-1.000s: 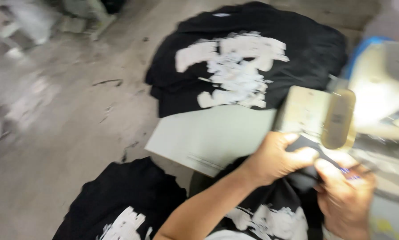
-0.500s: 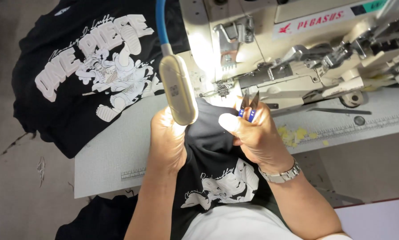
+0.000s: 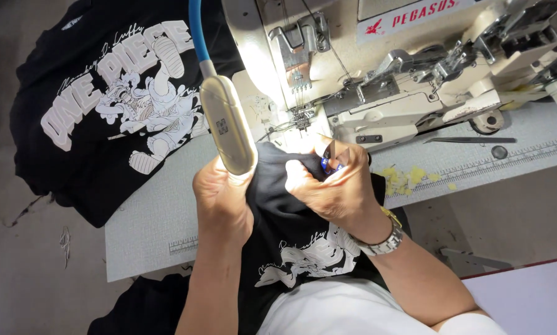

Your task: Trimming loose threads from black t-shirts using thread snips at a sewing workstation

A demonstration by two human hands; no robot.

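A black printed T-shirt (image 3: pixel 291 229) lies over my lap and the table's front edge. My left hand (image 3: pixel 222 198) grips its bunched cloth just under the lamp head (image 3: pixel 227 127). My right hand (image 3: pixel 331 186), with a metal watch on the wrist, pinches the cloth's edge together with small thread snips (image 3: pixel 331 162) that have a blue handle. Both hands sit a little in front of the sewing machine's needle area (image 3: pixel 300 115).
The cream industrial sewing machine (image 3: pixel 415 68) fills the upper right on a grey table (image 3: pixel 154 217). A pile of black printed shirts (image 3: pixel 105 111) lies at the left. Tweezers (image 3: pixel 470 140) and yellow scraps (image 3: pixel 405 178) rest at the table's right. A white surface (image 3: pixel 526 298) is at lower right.
The view swung from the floor and shirt piles to the machine. My hands stay on the black shirt, now held close under the lamp near the needles.
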